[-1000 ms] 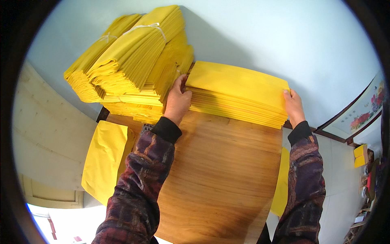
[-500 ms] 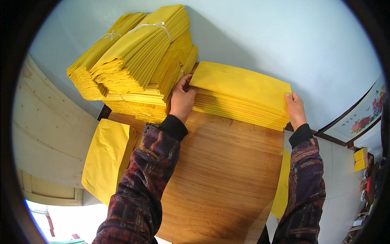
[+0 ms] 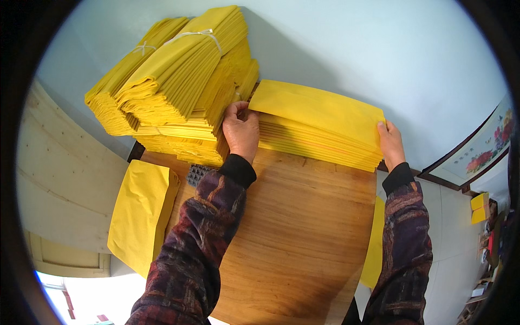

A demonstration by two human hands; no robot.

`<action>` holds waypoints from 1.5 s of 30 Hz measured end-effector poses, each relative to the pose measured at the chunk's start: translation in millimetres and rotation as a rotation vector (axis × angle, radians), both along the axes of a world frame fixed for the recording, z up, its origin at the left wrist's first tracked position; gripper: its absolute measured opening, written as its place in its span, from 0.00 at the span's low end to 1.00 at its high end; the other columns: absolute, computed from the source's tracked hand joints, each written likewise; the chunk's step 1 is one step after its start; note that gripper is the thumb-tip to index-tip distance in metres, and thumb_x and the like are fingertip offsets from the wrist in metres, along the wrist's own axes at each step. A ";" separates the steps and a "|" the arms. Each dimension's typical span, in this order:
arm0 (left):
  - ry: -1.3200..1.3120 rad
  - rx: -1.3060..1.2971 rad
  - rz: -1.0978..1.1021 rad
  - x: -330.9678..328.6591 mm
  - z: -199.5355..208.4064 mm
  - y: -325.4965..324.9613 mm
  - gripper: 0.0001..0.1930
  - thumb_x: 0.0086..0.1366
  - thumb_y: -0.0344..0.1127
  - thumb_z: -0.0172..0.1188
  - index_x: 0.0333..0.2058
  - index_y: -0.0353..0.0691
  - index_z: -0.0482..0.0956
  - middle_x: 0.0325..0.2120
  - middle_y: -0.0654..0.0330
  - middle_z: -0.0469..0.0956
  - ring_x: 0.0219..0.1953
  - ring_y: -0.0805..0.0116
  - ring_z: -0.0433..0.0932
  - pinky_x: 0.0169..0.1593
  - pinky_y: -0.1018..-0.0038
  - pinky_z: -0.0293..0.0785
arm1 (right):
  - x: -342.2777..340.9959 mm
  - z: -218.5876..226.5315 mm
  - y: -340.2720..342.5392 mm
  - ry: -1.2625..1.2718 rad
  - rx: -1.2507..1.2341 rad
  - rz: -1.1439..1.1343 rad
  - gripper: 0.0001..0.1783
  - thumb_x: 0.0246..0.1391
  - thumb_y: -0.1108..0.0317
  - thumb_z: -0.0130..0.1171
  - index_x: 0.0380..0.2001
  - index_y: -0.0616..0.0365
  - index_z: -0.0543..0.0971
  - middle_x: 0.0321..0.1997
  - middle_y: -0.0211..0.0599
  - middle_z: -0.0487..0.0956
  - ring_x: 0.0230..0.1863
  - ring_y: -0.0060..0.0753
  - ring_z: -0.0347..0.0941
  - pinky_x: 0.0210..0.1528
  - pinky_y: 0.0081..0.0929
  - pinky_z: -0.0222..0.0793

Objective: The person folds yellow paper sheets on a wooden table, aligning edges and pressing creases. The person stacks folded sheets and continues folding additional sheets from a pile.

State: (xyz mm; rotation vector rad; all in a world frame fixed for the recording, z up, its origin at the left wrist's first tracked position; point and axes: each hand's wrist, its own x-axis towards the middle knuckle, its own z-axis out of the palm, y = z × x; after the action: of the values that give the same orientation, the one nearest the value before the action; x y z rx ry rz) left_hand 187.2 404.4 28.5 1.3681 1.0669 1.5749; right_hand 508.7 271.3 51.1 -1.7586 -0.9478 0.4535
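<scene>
A stack of folded yellow paper sheets [image 3: 319, 143] lies along the back of the wooden table. The top folded sheet [image 3: 319, 105] is raised at its left end, leaving a dark gap under it. My left hand [image 3: 241, 132] is closed at that raised left edge, thumb and fingers pinching it; the fingertips are partly hidden. At the right end, my right hand [image 3: 391, 143] grips the same sheet's corner, thumb on top and fingers behind. Left of my left hand rises a tall heap of yellow paper bundles [image 3: 168, 81], the upper ones tied with white string.
The wooden table [image 3: 292, 227] has a smaller yellow paper stack [image 3: 138, 211] at its left edge. Beside it sits a dark grey ridged block [image 3: 198, 174], near my left sleeve. More yellow paper [image 3: 374, 246] shows past the right edge. A pale wall [image 3: 379, 49] stands behind.
My left hand has turned slightly, and the top sheet's left end sits a little higher off the stack. My right hand keeps its hold. The whole view has shifted slightly.
</scene>
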 end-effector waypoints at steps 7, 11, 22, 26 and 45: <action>0.027 0.111 0.004 -2.6 -1.5 -6.3 0.07 0.61 0.23 0.58 0.38 0.31 0.75 0.31 0.59 0.77 0.34 0.71 0.76 0.40 0.75 0.73 | -1.3 0.3 0.4 0.005 0.007 -0.022 0.21 0.69 0.62 0.45 0.54 0.68 0.73 0.48 0.35 0.79 0.47 0.24 0.72 0.52 0.24 0.66; 0.092 0.067 -0.027 -5.6 -8.3 -9.1 0.06 0.61 0.23 0.57 0.38 0.31 0.75 0.32 0.58 0.77 0.34 0.70 0.76 0.41 0.74 0.72 | 0.2 -0.5 1.9 -0.040 -0.005 -0.019 0.21 0.69 0.62 0.46 0.54 0.68 0.73 0.48 0.35 0.79 0.46 0.24 0.72 0.52 0.25 0.66; 0.343 0.548 0.011 -20.7 17.8 -45.6 0.22 0.62 0.21 0.53 0.56 0.31 0.66 0.54 0.45 0.70 0.60 0.50 0.67 0.62 0.62 0.63 | 1.6 -2.7 4.3 -0.068 0.084 -0.033 0.20 0.64 0.61 0.48 0.45 0.70 0.76 0.39 0.42 0.81 0.39 0.33 0.76 0.44 0.33 0.69; 0.922 0.802 -0.128 20.0 40.4 -34.0 0.25 0.68 0.37 0.54 0.61 0.37 0.64 0.64 0.51 0.62 0.68 0.51 0.57 0.68 0.55 0.52 | 0.4 -4.1 6.5 -0.209 0.016 -0.103 0.19 0.63 0.62 0.48 0.44 0.70 0.76 0.39 0.47 0.81 0.40 0.41 0.77 0.44 0.36 0.69; 1.137 0.762 -0.225 32.7 27.4 21.2 0.26 0.71 0.49 0.46 0.61 0.38 0.66 0.63 0.50 0.65 0.66 0.51 0.61 0.66 0.52 0.54 | -14.1 30.1 -1.7 -0.509 0.065 -0.217 0.27 0.62 0.57 0.52 0.55 0.71 0.70 0.56 0.57 0.74 0.56 0.50 0.71 0.58 0.37 0.66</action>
State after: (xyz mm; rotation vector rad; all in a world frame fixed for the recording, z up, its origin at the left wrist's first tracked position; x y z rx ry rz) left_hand 219.9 425.6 55.9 2.9715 0.8183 0.9759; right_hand 494.6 269.6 81.2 -1.9291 -1.0856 -0.1755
